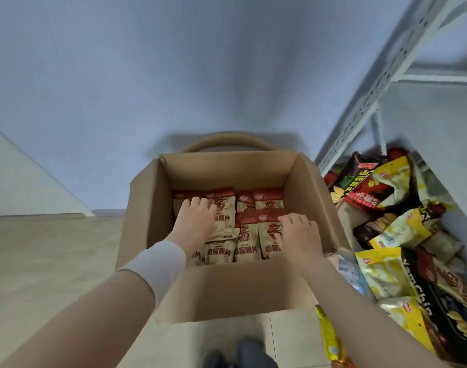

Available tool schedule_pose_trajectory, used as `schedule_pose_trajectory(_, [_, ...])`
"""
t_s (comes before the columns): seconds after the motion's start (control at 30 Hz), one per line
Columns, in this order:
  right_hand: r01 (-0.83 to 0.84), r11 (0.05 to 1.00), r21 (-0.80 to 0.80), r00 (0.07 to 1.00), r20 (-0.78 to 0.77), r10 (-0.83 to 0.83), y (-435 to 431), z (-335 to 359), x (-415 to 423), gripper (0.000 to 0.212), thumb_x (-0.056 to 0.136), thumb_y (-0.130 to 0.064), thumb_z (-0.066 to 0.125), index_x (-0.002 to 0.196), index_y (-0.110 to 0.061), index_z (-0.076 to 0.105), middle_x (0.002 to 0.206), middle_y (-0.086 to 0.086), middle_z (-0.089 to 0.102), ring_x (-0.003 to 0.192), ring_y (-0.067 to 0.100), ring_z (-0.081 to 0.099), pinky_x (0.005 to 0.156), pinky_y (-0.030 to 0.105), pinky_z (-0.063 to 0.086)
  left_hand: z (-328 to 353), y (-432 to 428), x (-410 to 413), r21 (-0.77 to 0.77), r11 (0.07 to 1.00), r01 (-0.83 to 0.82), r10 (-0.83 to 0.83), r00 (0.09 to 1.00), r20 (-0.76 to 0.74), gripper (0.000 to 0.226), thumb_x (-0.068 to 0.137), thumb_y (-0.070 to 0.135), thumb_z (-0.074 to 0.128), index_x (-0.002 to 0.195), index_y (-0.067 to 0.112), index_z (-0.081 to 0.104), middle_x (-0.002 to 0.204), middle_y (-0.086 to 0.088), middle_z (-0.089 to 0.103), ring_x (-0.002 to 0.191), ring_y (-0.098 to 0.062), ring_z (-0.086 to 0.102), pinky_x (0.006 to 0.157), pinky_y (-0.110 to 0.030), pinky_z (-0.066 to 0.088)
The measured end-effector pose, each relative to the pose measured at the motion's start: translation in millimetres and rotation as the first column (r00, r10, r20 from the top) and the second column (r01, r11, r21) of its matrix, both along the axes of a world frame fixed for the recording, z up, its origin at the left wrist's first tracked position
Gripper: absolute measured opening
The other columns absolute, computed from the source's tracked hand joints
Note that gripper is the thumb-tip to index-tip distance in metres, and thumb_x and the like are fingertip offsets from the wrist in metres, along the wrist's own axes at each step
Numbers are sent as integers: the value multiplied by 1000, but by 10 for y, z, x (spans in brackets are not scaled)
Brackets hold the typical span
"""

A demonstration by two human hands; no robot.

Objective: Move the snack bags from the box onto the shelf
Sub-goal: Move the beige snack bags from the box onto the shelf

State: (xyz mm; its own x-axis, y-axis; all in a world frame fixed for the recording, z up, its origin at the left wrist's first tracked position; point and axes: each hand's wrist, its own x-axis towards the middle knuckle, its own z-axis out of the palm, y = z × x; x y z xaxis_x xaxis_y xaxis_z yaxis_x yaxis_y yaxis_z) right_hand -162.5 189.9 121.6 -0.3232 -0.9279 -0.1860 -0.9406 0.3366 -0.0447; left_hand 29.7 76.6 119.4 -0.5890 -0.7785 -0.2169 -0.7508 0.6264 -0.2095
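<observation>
An open cardboard box (227, 288) stands in front of me, filled with several tan snack bags with red tops (249, 235). Both of my hands are inside the box. My left hand (196, 217) lies flat on the bags at the left, fingers spread. On the right-hand bags rests my right hand (300, 232), fingers spread over a red top edge. Neither hand has a bag lifted. At the right, the white metal shelf (370, 99) holds a pile of yellow, black and red snack bags (402, 235).
The box sits on a wooden chair whose curved back (227, 140) shows behind it. A blue-white wall is behind. Light floor lies at the left, and a yellow bag (329, 338) hangs near the box's front right corner. My feet (240, 354) are below.
</observation>
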Motion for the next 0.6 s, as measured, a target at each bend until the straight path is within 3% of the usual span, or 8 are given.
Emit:
schedule_pose_trajectory(0.23, [-46, 971, 235, 987, 163, 7, -555, -875, 224, 50, 95, -40, 43, 137, -16, 38, 144, 4, 41, 134, 24, 34, 109, 39, 29, -942, -319, 320, 286, 908, -306, 312, 950, 24, 35, 92, 18, 45, 127, 15, 43, 125, -8, 51, 117, -28, 46, 94, -37, 38])
schedule_pose_trajectory(0.5, [-96, 888, 450, 959, 280, -38, -996, -1737, 256, 50, 94, -40, 45, 138, -17, 37, 140, 3, 45, 130, 22, 40, 107, 36, 33, -1787, -800, 453, 501, 627, -597, 624, 770, 138, 51, 92, 31, 49, 136, 13, 32, 129, -11, 46, 119, -30, 44, 93, -40, 41])
schedule_pose_trajectory(0.6, [-29, 903, 428, 933, 336, -129, -1325, -2084, 281, 51, 92, -44, 47, 134, -15, 41, 131, 3, 53, 119, 21, 51, 97, 33, 43, -2155, -1029, 428, 603, 449, -659, 780, 619, 94, 56, 92, 31, 52, 140, 13, 29, 134, -13, 42, 124, -31, 41, 98, -42, 41])
